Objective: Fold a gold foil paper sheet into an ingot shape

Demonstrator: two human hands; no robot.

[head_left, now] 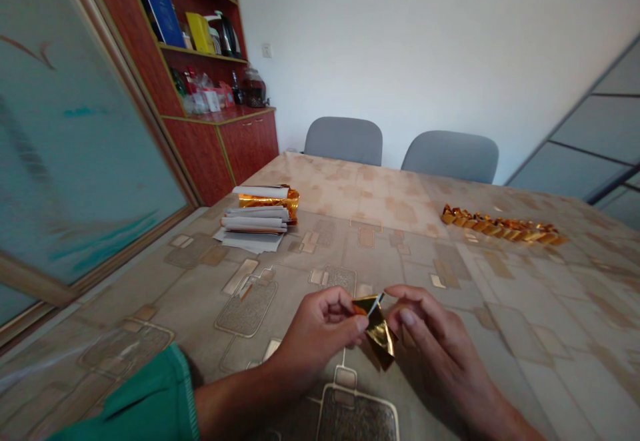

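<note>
A partly folded piece of gold foil paper [382, 335] is between my hands, above the near part of the table. A narrow white edge of it slants up toward the right. My left hand [320, 334] pinches its left side between thumb and curled fingers. On the other side, my right hand [440, 337] is closed at the paper's right edge, with the index fingertip by the top corner of the white strip. The fingers partly cover the paper's sides. To the far left lie stacked foil sheets [255, 219], white backs showing, with gold foil beside them.
A row of folded gold pieces [503, 226] lies on the right of the patterned tablecloth [340, 254]. Two grey chairs [344, 139] stand beyond the table's far edge. A red wooden cabinet [250, 144] and a sliding glass door [85, 141] are on the left.
</note>
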